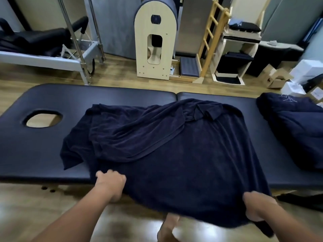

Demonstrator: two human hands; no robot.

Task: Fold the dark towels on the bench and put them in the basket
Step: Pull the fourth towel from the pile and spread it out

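Note:
A large dark navy towel (183, 154) lies rumpled across the middle of the padded dark bench (35, 151), its near edge hanging over the front toward me. My left hand (111, 182) grips the towel's near left corner at the bench edge. My right hand (258, 206) holds the near right corner, pulled off the bench. A second bundle of dark fabric (293, 130) sits on the bench's right end. No basket is visible.
The bench has a face hole (43, 119) at its left end. Behind it stand a wooden arched barrel unit (155, 41), a wooden ladder (211, 41), a white shelf unit (234, 55), a reformer frame (52, 55) and cardboard boxes (283, 74). A foot (167, 226) shows on the wooden floor.

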